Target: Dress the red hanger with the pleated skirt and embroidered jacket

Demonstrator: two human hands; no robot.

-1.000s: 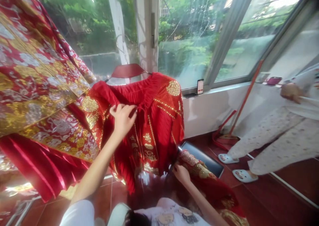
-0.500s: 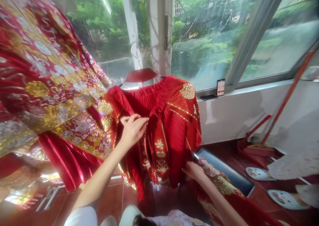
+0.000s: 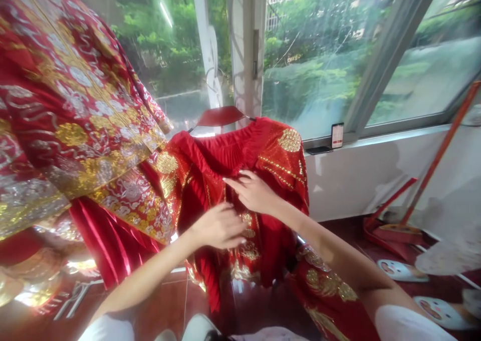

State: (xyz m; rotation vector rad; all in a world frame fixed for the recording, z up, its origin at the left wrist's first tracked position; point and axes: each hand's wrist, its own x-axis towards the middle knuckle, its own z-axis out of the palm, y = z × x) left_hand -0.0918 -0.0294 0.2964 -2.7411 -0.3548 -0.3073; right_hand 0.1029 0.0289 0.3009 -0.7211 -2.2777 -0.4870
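Observation:
A red jacket [image 3: 273, 196] with gold embroidery and sequin trim hangs from a dark red hanger [image 3: 221, 115] in front of me. My right hand [image 3: 253, 192] is at its front opening, just below the gathered neckline, with the fingers pinched on the fabric. Slightly lower and to the left, my left hand [image 3: 220, 226] is in front of the same opening, its fingers bent and blurred. Whether that hand holds any cloth or a tie is unclear. My forearms cover part of the jacket's lower front and its right side.
On the left hangs a red coat [image 3: 80, 110] with gold and silver embroidery. Another embroidered red garment [image 3: 330, 291] lies low on the right. A phone [image 3: 337, 135] stands on the windowsill. A broom and dustpan [image 3: 391, 231] lean by the wall, near slippered feet [image 3: 400, 270].
My right hand has risen from beside the jacket's lower right edge to its front opening. My left hand has dropped from the neckline to lower on the front. The view has shifted slightly.

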